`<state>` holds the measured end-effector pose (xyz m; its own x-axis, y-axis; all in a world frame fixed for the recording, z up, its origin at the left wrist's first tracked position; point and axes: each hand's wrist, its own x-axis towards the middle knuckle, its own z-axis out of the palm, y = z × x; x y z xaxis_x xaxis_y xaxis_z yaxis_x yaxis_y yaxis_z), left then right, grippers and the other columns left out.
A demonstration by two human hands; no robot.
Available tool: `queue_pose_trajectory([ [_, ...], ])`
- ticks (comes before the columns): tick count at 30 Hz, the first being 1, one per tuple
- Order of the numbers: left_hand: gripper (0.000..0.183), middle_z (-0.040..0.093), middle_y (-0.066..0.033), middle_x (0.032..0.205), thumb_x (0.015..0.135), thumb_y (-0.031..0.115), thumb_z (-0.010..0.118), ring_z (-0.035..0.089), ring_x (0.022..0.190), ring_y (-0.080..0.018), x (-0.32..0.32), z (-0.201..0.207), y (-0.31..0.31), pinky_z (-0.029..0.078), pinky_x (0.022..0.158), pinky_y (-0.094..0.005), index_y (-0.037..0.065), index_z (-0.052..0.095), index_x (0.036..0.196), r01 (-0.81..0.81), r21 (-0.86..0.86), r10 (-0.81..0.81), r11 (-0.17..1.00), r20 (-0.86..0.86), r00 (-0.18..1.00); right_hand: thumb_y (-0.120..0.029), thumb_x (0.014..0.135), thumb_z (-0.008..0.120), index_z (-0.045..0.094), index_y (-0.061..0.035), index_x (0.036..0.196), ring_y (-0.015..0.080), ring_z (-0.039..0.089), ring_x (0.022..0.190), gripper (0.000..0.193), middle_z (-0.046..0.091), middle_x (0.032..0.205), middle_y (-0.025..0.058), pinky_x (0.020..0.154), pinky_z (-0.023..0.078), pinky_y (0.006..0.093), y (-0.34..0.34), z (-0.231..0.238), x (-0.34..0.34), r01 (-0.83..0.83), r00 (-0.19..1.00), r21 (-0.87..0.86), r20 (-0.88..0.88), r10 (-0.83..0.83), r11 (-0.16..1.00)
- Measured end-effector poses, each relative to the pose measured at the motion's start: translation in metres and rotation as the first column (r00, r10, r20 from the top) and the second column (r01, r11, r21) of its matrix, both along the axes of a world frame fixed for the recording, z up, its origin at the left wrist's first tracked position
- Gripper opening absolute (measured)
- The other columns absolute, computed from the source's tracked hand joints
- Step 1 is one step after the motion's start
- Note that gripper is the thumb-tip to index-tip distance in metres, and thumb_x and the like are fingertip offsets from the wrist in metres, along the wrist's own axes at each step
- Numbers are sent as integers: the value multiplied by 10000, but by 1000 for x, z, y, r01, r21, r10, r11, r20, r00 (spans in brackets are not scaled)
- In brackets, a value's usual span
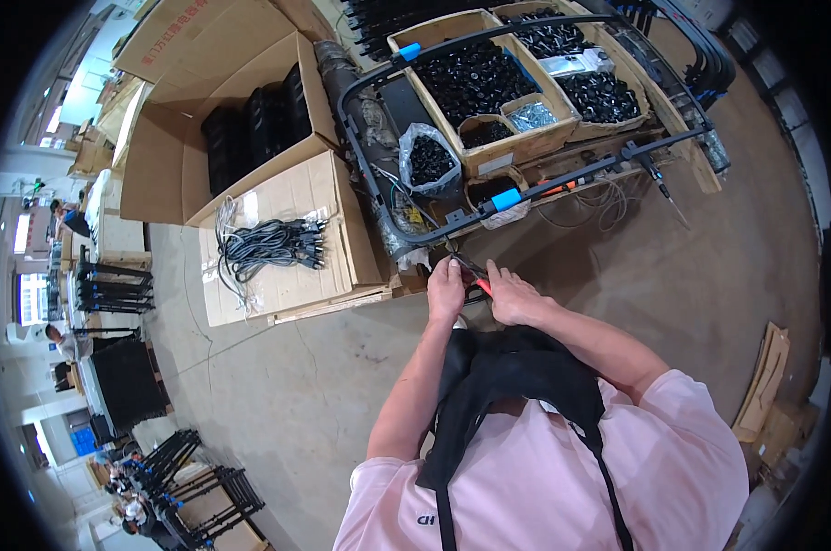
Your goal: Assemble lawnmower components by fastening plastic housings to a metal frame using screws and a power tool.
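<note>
My right hand (516,298) is closed round the red handles of a pair of pliers (482,285), whose dark jaws point up and left. Close beside the jaws, my left hand (446,290) is pinched; whatever sits between its fingertips is too small to make out. Both hands are just in front of the near rail of a black tubular frame (415,238). Blue tape (505,199) wraps that rail. Next to the frame's left side, a clear plastic bag (431,162) holds small black parts.
Wooden bins (562,129) of black fittings and screws stand inside the frame. A power screwdriver (650,168) hangs at its right. To the left, a bundle of black cables (270,248) lies on a carton (342,225), behind which an open box (163,174) holds black panels.
</note>
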<state>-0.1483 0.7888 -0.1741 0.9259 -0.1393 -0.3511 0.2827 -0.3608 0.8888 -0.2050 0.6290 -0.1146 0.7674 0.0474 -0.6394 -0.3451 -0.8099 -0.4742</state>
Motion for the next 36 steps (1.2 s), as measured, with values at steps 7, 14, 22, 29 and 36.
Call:
queue_pose_trajectory([
  [7,444,741,-179,997,1101,316,521,713,869,-226,8,-48,27,569,833,-369,-47,638,1327,36,130,-68,991,253,965,-68,874,596,196,90,1627,446,568,1216,867,545,1314,298,1058,482,525,21,0,-7,-72,977,-149,186,99,986],
  [14,359,719,-88,940,1097,322,551,690,816,-171,37,-31,29,583,759,-345,-10,687,1076,168,-1,-167,986,-121,979,-158,771,708,235,37,1639,374,568,1017,1008,554,1162,239,912,495,491,24,14,-19,-56,895,-346,398,201,937],
  [22,261,637,-6,812,1105,322,542,596,683,-104,48,5,26,550,666,-298,90,655,1076,-57,-445,-131,894,-380,916,-212,766,767,277,-102,1651,451,635,1082,1018,555,1142,259,917,553,536,30,34,-12,86,940,-98,337,-48,991],
  [29,268,654,-10,827,1113,330,524,600,652,-117,68,12,34,553,614,-294,95,646,1067,34,-358,-181,933,-384,905,-140,795,754,370,-230,1639,445,681,899,931,558,1080,245,758,580,537,50,30,-11,142,880,-125,470,-68,982],
  [36,344,723,-76,950,1096,304,516,700,827,-176,90,45,54,566,752,-370,15,699,1066,245,-105,-266,964,-301,916,-119,814,748,442,-274,1607,413,673,865,865,540,1070,220,710,578,513,66,31,-13,265,843,-153,516,-152,952],
])
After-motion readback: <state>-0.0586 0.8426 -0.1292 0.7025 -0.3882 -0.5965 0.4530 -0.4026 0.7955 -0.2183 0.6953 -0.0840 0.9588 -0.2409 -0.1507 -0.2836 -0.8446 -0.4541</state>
